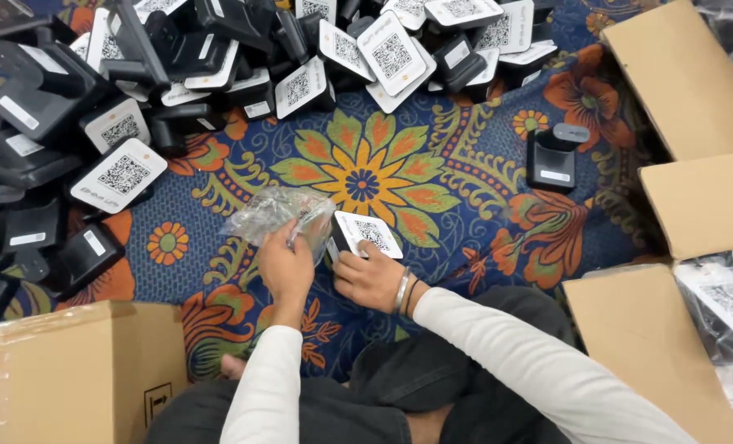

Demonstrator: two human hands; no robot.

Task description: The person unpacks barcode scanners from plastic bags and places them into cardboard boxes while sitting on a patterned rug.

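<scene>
While my left hand grips a clear plastic bag, my right hand holds a black code-faced device.
A heap of like devices lies beyond on the patterned cloth; cardboard boxes flank me.

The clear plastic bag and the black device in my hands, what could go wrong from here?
1. The clear plastic bag is crumpled in the left hand, so its mouth may be hard to find and the film could tear on a corner of the black device.
2. The right hand grips the device only at its lower edge, so it might slip.
3. The heap of black devices leans close and could slide down.
</scene>
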